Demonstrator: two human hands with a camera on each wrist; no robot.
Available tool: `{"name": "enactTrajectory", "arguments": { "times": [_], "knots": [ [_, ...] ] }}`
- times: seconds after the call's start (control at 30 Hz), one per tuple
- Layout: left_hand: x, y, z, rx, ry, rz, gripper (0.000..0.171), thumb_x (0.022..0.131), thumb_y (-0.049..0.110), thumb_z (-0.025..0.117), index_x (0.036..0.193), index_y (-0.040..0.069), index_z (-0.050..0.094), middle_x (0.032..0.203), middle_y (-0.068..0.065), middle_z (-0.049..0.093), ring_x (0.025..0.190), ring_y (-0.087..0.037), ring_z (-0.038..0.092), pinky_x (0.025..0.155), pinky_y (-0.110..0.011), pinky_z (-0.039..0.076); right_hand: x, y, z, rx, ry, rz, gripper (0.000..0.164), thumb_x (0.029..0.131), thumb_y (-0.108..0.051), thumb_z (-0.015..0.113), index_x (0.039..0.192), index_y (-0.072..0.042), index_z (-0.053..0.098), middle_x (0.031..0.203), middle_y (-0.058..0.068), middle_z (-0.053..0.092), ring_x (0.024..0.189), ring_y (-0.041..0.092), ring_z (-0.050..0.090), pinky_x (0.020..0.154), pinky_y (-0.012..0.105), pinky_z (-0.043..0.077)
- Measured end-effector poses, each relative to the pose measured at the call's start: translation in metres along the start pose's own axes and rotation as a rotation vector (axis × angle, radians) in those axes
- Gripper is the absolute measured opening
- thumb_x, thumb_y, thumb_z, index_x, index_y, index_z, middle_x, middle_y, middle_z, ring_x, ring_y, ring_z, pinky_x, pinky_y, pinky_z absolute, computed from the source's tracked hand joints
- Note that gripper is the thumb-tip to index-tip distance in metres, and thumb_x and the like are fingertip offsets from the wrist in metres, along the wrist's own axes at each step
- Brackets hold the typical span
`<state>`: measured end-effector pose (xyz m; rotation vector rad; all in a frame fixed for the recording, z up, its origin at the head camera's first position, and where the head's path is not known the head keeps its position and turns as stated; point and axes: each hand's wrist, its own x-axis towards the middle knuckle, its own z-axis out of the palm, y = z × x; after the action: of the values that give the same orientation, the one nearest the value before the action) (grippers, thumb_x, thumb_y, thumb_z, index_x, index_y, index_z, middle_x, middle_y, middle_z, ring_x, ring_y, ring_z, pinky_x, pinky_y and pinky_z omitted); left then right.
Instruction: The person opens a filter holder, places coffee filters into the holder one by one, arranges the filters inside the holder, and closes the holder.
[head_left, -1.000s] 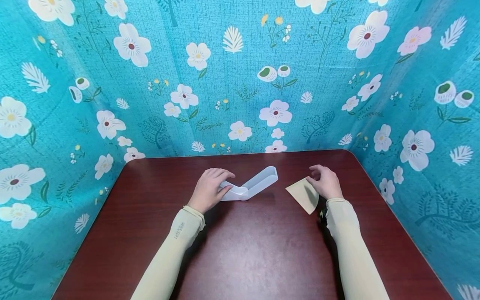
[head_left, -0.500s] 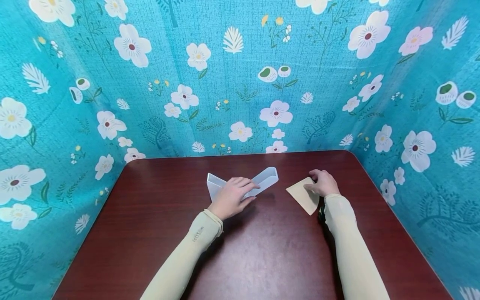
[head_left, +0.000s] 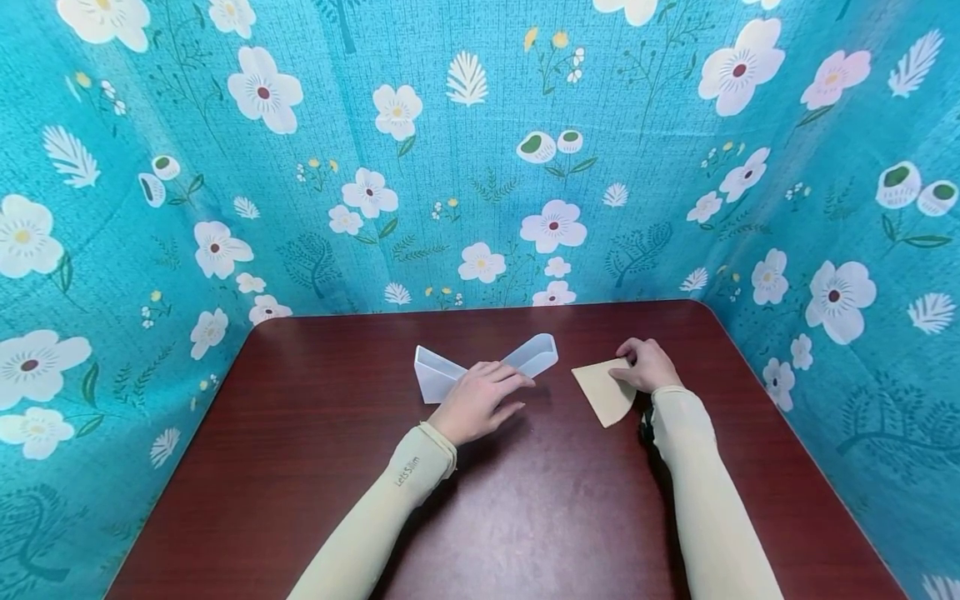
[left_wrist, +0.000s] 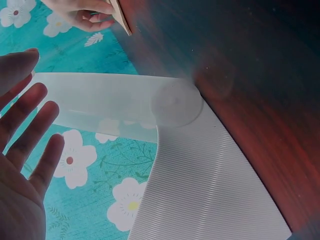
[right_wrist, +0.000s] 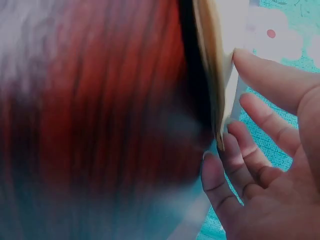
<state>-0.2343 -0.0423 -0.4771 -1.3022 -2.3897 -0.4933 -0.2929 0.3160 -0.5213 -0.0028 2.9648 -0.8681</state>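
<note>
A translucent white hinged case (head_left: pixel 432 379) stands on the table, its two wedge-shaped halves swung apart in a V. My left hand (head_left: pixel 478 406) hovers in front of the hinge and hides it in the head view. Its fingers are spread and hold nothing. The ribbed near half (left_wrist: pixel 205 175) and round hinge (left_wrist: pixel 177 102) show in the left wrist view. To the right, my right hand (head_left: pixel 649 365) pinches a tan, fan-shaped coffee filter paper (head_left: pixel 602 393) by its upper right edge, thumb on the near face. Several layered edges (right_wrist: pixel 215 75) show in the right wrist view.
The dark red wooden table (head_left: pixel 315 467) has rounded far corners. A blue flowered curtain (head_left: pixel 480 167) rises behind it and along both sides. A small black device (head_left: pixel 646 427) sits under the right wrist.
My left hand has moved right from the case's left half to in front of its hinge. My right hand has taken hold of the filter paper, whose lower corner has swung slightly left.
</note>
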Motion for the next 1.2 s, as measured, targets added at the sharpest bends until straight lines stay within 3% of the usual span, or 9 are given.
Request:
{"name": "enactTrajectory", "arguments": {
  "times": [0.3,0.53,0.67,0.83,1.2],
  "knots": [
    [-0.001,-0.001,0.003,-0.005,-0.026,-0.006,0.033,0.093,0.021,0.078,0.124,0.018,0.07,0.121,0.007,0.071,0.117,-0.014,0.065,0.105,-0.035,0.048,0.001,0.0,-0.001,-0.023,-0.034,-0.019,0.033,0.09,-0.023,0.08,0.111,-0.002,0.064,0.11,0.023,0.052,0.099,0.035,0.048,0.082,0.048,0.045],
    [0.002,0.003,0.005,-0.023,-0.053,-0.017,0.033,0.094,0.021,0.077,0.126,0.018,0.069,0.123,0.006,0.071,0.12,-0.014,0.065,0.107,-0.036,0.047,0.004,0.006,0.002,-0.016,-0.005,-0.026,0.032,0.086,-0.022,0.083,0.101,-0.004,0.061,0.101,0.019,0.051,0.091,0.032,0.048,0.077,0.042,0.042],
    [0.004,0.004,0.006,-0.022,-0.071,-0.014,0.033,0.096,0.023,0.075,0.128,0.02,0.068,0.125,0.007,0.07,0.122,-0.014,0.064,0.109,-0.035,0.046,0.005,0.004,0.001,0.002,0.04,-0.045,0.026,0.086,-0.019,0.083,0.096,-0.006,0.062,0.093,0.016,0.059,0.085,0.031,0.053,0.073,0.04,0.043],
    [0.008,0.007,0.01,-0.042,-0.072,0.006,0.033,0.096,0.022,0.075,0.128,0.018,0.068,0.124,0.006,0.07,0.121,-0.014,0.064,0.111,-0.034,0.046,0.002,-0.001,-0.005,0.009,0.073,-0.069,0.011,0.09,-0.02,0.078,0.091,-0.01,0.074,0.088,0.01,0.071,0.082,0.029,0.058,0.072,0.038,0.046],
    [0.013,0.012,0.014,-0.071,-0.107,-0.017,0.037,0.096,0.021,0.075,0.132,0.019,0.066,0.129,0.006,0.068,0.124,-0.014,0.063,0.11,-0.033,0.046,-0.014,-0.02,-0.034,0.063,0.085,-0.179,0.009,0.088,-0.021,0.084,0.091,-0.013,0.085,0.09,0.007,0.08,0.086,0.023,0.064,0.065,0.03,0.05]
  ]
}}
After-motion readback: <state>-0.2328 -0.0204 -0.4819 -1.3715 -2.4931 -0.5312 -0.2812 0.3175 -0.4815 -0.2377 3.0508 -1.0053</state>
